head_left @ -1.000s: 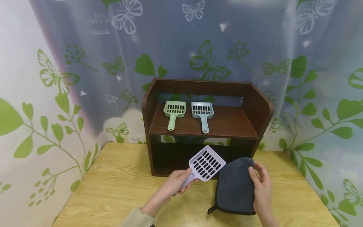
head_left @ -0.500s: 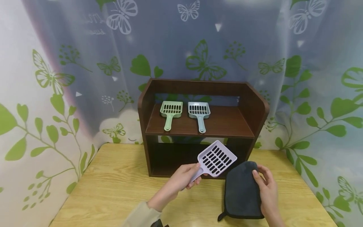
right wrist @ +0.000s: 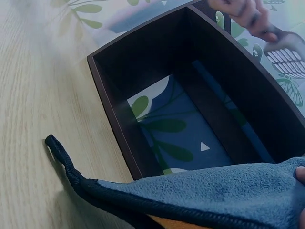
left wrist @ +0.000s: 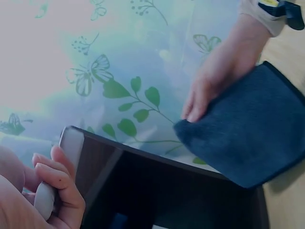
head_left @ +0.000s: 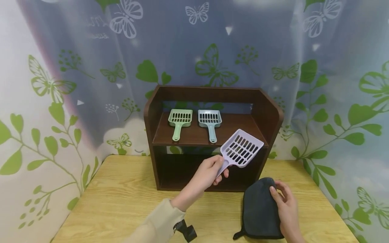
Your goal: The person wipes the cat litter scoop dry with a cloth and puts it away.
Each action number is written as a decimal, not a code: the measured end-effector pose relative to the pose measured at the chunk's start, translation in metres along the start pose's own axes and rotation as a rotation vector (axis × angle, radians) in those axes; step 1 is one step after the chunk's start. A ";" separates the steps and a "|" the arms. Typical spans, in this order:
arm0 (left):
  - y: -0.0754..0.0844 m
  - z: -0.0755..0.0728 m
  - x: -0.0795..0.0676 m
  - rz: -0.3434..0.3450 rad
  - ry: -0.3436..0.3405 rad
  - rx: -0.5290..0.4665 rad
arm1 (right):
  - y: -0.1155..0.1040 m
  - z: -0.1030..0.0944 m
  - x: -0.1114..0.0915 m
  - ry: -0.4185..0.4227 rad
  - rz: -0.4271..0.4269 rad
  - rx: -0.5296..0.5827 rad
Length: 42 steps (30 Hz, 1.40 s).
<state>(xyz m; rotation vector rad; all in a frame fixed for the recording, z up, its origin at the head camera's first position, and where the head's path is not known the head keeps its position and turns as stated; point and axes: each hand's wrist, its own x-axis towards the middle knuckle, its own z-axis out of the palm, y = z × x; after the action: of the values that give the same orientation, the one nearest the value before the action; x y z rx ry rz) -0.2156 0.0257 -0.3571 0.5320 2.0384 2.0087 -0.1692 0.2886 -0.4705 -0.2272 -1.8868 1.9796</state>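
My left hand [head_left: 209, 170] grips the handle of a lilac slotted litter scoop [head_left: 242, 148], tilted in front of the shelf's right half, its head overlapping the upper board's edge in the head view. Low on the right, my right hand [head_left: 287, 204] pinches the upper edge of a dark grey-blue cloth [head_left: 261, 211] with black trim and a hanging loop. A bit of orange shows beneath the cloth [right wrist: 228, 188] in the right wrist view. On the upper shelf, a green litter scoop [head_left: 179, 123] and a light blue one [head_left: 211, 123] lie side by side, handles toward me.
The dark brown two-tier shelf [head_left: 155, 162] stands at the back of the wooden table [head_left: 121, 202]. Its raised side panels [head_left: 268, 111] flank the upper board. A patterned curtain [head_left: 170, 40] hangs close behind and at both sides. A black strap piece hangs from my left wrist.
My left hand has raised the lilac scoop and carried it right, from in front of the lower compartment to upper-board height. The right hand and cloth have shifted slightly lower and right in view.
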 end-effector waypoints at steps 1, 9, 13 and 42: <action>0.004 0.002 0.004 0.005 0.010 -0.003 | 0.001 0.000 0.000 -0.001 -0.003 0.005; 0.035 0.016 0.036 0.007 0.040 -0.044 | 0.004 -0.004 0.000 -0.016 -0.007 -0.036; 0.047 0.021 0.053 -0.015 0.036 -0.077 | 0.005 -0.004 0.001 -0.029 -0.016 -0.131; 0.054 0.043 0.139 -0.157 0.188 -0.067 | 0.009 0.002 -0.002 -0.056 -0.018 -0.270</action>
<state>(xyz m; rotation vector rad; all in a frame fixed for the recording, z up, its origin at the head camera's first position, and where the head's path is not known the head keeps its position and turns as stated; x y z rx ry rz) -0.3194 0.1213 -0.2926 0.1694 2.0353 2.0918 -0.1698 0.2857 -0.4790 -0.2299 -2.1825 1.7314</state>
